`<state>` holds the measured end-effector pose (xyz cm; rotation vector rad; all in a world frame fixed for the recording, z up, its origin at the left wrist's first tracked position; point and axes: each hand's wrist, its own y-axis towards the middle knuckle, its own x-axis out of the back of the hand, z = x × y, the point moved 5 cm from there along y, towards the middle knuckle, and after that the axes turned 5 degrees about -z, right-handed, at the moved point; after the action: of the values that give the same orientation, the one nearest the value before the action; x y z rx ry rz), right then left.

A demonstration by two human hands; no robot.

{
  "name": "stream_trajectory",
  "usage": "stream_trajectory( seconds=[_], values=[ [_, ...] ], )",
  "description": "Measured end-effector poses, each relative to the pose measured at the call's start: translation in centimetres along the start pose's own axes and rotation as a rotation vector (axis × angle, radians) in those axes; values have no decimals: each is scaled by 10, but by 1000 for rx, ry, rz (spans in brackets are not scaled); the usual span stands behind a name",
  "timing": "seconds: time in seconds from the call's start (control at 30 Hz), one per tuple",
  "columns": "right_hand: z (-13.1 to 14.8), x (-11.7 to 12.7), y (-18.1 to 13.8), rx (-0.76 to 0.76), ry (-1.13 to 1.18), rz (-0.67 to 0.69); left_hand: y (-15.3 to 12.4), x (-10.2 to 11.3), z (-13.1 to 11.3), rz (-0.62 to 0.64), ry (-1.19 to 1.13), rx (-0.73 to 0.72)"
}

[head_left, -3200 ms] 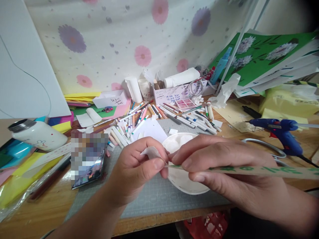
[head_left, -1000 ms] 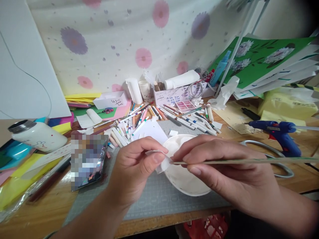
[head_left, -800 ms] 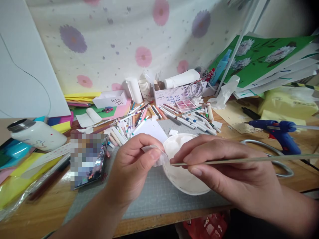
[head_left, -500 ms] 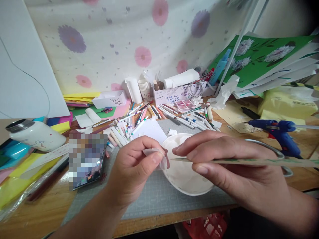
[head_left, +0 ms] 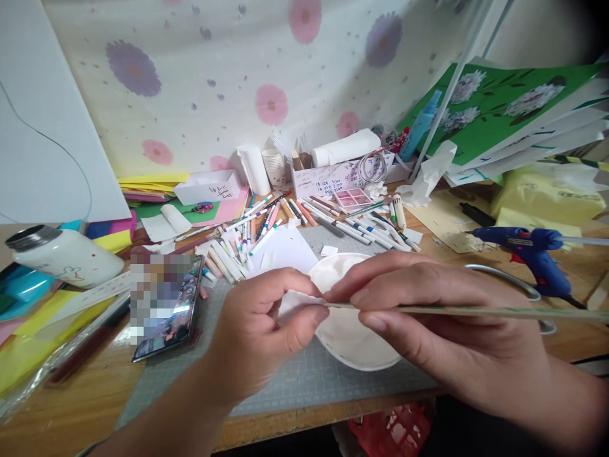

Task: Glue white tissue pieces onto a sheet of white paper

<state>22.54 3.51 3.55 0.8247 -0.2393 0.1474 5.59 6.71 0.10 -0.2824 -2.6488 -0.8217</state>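
My right hand [head_left: 428,317] pinches a long thin stick [head_left: 499,311] with green marks, which runs off to the right edge. At the stick's left tip my left hand [head_left: 259,330] pinches a small piece of white tissue paper [head_left: 292,299] between thumb and fingers. Both hands hover above a white paper bowl [head_left: 349,343] on a grey cutting mat [head_left: 295,381].
A phone [head_left: 166,304] lies left of the mat, a white bottle [head_left: 66,257] further left. Several markers [head_left: 304,219] are strewn behind the bowl. A blue glue gun [head_left: 533,251] and scissors [head_left: 514,285] lie at the right. Coloured paper [head_left: 33,336] is stacked at the left.
The stick has turned between my right fingers, showing its face, then its thin edge. My left fingers have worked the white paper at its tip. The view shifted slightly.
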Motion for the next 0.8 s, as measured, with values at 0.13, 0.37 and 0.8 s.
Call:
stream_trajectory(
  seconds=[0.13,0.37,0.8],
  values=[
    [-1,1,0,8,-3,-14,-3,0,5,37,-97,7],
    [1,1,2,29,8,34,-8,-2,17,43,-443,162],
    [3,1,0,2,45,33,-6,-12,13,151,-715,293]
  ],
)
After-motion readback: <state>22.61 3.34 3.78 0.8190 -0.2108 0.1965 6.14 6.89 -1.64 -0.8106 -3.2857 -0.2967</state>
